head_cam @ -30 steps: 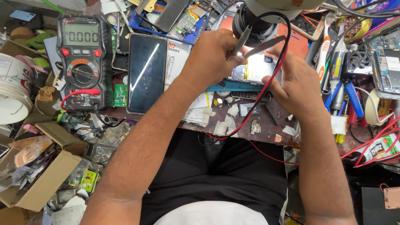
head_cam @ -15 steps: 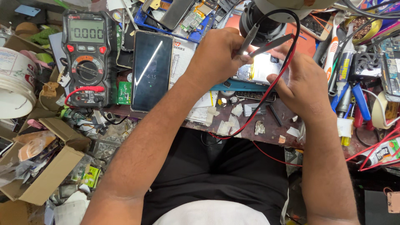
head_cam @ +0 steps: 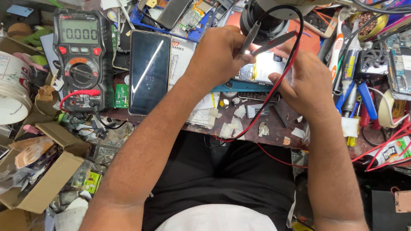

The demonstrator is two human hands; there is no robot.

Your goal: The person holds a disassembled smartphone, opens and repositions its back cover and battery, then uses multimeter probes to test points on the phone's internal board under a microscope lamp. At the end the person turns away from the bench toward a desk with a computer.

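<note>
Right hand (head_cam: 310,87) steadies the opened phone board (head_cam: 261,68) mid-tabletop, fingers curled. Left hand (head_cam: 220,53) pinches two grey metal probes (head_cam: 267,40) above it. Risk: the looped red-and-black leads (head_cam: 274,92) snagging, causing probe slip. Black multimeter (head_cam: 79,60) far left.

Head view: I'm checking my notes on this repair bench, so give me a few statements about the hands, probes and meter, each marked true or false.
1. The left hand holds a grey probe. True.
2. The multimeter lies on the right side of the bench. False: it lies at the left, beside the dark phone.
3. The right hand rests on the opened device under the lamp. True.
4. The phone's screen is blank. False: it is lit.
5. Red and black leads loop past the right hand. True.
</note>
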